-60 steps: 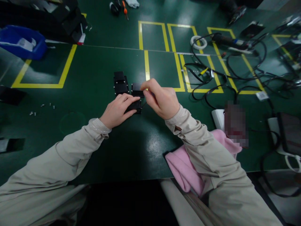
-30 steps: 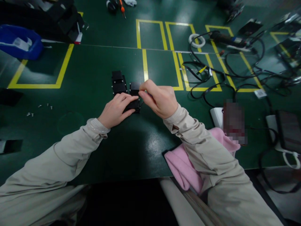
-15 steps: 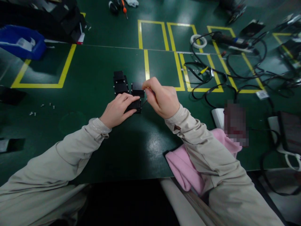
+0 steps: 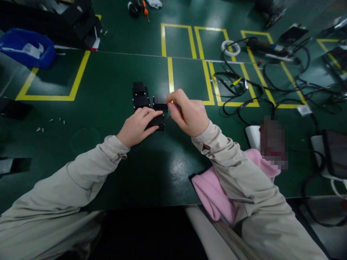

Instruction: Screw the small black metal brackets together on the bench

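My left hand (image 4: 139, 124) presses a black rectangular block (image 4: 156, 122) against the green table, its thumb along the near side and its fingers over the top. Held in the curled fingers of my right hand (image 4: 188, 112) is a thin-shafted screwdriver (image 4: 168, 118); its shaft slants toward the block's right end, where small screws show. Most of its handle is hidden by the fingers. Just beyond the held block lies another black block (image 4: 160, 102). Further black blocks (image 4: 140, 95) with silver screws at their edges sit together behind my left fingertips.
Several loose screws (image 4: 42, 130) lie on the left. A blue bin (image 4: 45, 54) stands at far left. Black cables (image 4: 238, 92) tangle across the right, near a white tape ring (image 4: 230, 48). A pink cloth (image 4: 214, 195) lies under my right forearm. An orange-handled tool (image 4: 145, 11) is at the back.
The whole scene has shifted slightly to the right in the view. Both hands keep nearly the same pose on the block and screwdriver.
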### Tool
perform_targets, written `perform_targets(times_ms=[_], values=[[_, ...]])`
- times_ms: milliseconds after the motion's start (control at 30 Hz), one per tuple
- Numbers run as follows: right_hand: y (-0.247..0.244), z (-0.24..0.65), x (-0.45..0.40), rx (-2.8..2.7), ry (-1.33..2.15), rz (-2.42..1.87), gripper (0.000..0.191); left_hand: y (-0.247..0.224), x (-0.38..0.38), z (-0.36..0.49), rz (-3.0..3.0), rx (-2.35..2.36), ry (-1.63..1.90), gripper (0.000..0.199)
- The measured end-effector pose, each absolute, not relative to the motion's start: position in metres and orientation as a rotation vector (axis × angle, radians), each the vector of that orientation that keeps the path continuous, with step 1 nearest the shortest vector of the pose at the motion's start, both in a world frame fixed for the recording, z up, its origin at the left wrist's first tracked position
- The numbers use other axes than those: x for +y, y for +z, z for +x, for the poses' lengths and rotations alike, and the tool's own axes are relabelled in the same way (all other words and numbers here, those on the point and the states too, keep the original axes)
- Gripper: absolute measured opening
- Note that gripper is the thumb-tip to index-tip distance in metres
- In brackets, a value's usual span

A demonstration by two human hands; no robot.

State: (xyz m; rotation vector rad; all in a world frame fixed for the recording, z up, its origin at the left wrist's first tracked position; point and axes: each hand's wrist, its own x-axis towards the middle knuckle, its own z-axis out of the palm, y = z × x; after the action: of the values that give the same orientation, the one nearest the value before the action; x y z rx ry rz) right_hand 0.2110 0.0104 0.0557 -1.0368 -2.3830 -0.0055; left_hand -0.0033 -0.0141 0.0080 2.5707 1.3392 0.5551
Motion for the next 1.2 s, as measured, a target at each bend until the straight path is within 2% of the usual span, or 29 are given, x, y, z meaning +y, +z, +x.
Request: perform_targets(times_ms=[267, 467, 667, 833, 1000, 1200], values=[[0.0586, 0.2121, 0.0102, -2.4, 0.055, -1.049, 0.063, 0.0084, -0.0141, -0.0032, 2.586, 1.351, 0.562, 0.044], [0.0577, 0.2119, 0.0097, -2.356, 0.027, -1.038, 0.053, 0.0083, -0.0139, -0.0039, 2.584, 1.34, 0.568, 0.044], [0.0582, 0.2124, 0.0102, -2.378, 0.021, -1.032, 0.057, 0.0081, -0.0141, -0.0036, 2.581, 1.346, 0.558, 0.043], [0.0575, 0.2114, 0.0091, -2.355, 0.018, -1.026, 0.05, 0.0079, -0.0141, -0.003, 2.581, 1.352, 0.566, 0.044], [0.0584, 0.2122, 0.0092, -2.39, 0.006, -1.031, 0.055, 0.0079, -0.0142, -0.0032, 2.593, 1.354, 0.552, 0.044], [0.058, 0.2113, 0.0093, -2.36, 0.019, -1.04, 0.047, 0.009, -0.0147, -0.0029, 2.565, 1.363, 0.548, 0.044]])
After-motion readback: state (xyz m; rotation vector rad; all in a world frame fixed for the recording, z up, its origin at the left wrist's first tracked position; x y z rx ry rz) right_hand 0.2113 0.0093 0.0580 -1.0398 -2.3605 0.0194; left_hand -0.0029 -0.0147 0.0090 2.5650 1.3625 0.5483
